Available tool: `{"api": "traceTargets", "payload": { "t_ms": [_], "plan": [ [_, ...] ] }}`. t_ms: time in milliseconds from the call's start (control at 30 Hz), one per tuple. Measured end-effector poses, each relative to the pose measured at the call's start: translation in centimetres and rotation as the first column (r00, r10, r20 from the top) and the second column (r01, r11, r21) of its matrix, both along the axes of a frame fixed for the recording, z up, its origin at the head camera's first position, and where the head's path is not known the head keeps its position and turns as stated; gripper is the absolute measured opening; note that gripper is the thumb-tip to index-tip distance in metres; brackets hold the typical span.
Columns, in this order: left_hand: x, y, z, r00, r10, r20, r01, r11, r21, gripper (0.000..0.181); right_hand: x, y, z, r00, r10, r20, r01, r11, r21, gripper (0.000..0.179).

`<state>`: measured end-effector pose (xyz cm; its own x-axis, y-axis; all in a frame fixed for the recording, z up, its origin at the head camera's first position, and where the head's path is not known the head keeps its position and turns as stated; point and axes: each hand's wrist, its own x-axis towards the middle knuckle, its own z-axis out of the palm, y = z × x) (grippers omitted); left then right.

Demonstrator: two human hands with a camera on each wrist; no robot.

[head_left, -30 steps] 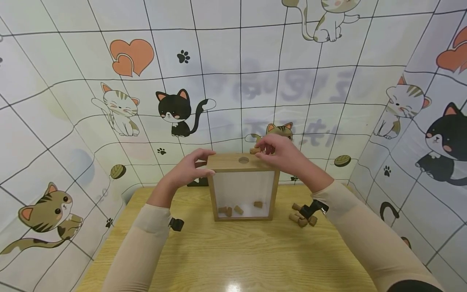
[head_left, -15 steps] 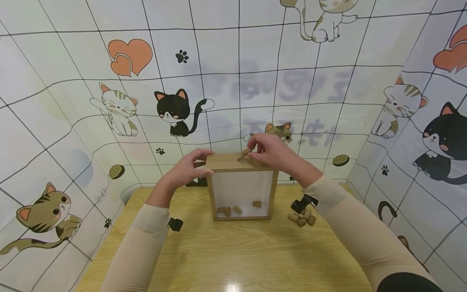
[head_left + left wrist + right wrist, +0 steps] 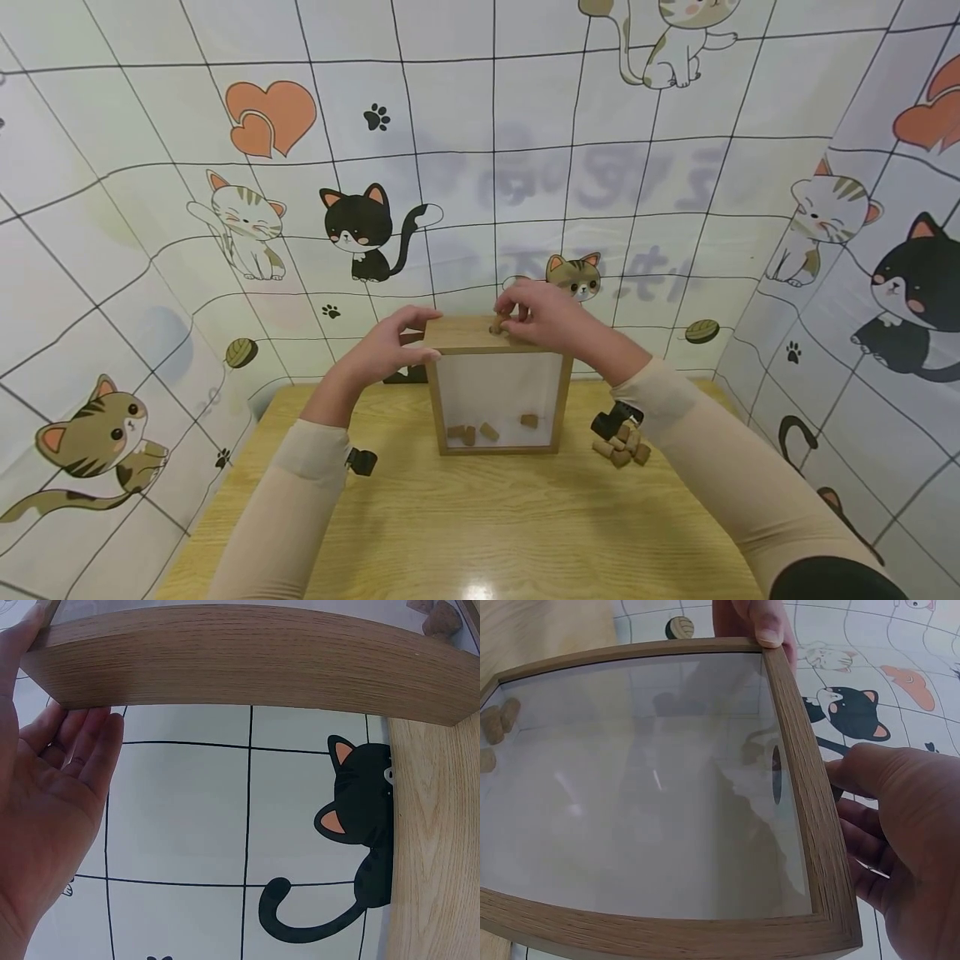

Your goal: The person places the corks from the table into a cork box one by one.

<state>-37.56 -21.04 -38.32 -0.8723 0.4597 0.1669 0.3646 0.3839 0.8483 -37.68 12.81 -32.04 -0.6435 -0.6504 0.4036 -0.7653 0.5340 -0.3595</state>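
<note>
A shallow wooden box with a clear front stands upright on the table, a round hole in its top. My left hand holds its upper left corner, thumb at the front edge and fingers at the back, as the left wrist view shows. Over the hole, my right hand pinches a cork upright, its lower end right at the opening. The right wrist view shows the hole through the pane, with the held cork mostly hidden behind the frame. Several corks lie inside on the box's floor.
A small pile of corks lies on the wooden table to the right of the box, under my right wrist. Behind the table hangs a white sheet printed with cats and grid lines.
My right hand has moved left along the box top to the hole, and the cork in it has turned from lying flat to upright. The left hand has kept its hold.
</note>
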Motion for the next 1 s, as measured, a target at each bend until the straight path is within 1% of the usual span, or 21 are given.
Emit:
{"api": "traceTargets", "payload": {
  "t_ms": [333, 467, 600, 733, 867, 1000],
  "plan": [
    [-0.1, 0.1, -0.1, 1.000, 0.000, -0.001, 0.000, 1.000, -0.002, 0.072, 0.0, 0.1, -0.3, 1.000, -0.005, -0.004, 0.005, 0.999, 0.035, 0.019],
    [-0.2, 0.0, -0.2, 1.000, 0.003, -0.007, -0.003, 1.000, -0.004, 0.072, 0.0, 0.2, -0.4, 1.000, 0.002, -0.010, -0.002, 1.000, 0.022, 0.018],
    [-0.3, 0.0, -0.3, 1.000, 0.001, -0.011, -0.001, 1.000, 0.001, 0.072, 0.1, 0.7, -0.4, 1.000, 0.005, -0.025, -0.005, 1.000, -0.006, 0.014],
    [-0.2, 0.0, -0.3, 1.000, 0.001, -0.009, -0.001, 1.000, -0.001, 0.073, 0.6, 1.8, -0.4, 1.000, -0.027, -0.014, 0.026, 0.997, -0.067, 0.010],
    [-0.1, 0.0, -0.3, 1.000, 0.003, -0.020, -0.004, 1.000, -0.015, 0.074, 1.5, 3.7, -0.7, 0.997, -0.071, -0.013, 0.069, 0.989, -0.134, 0.008],
    [-0.2, -0.1, -0.3, 1.000, 0.005, -0.026, -0.005, 1.000, -0.018, 0.073, 2.2, 5.9, -1.2, 0.992, -0.111, -0.059, 0.100, 0.981, -0.164, 0.009]
  ]
}}
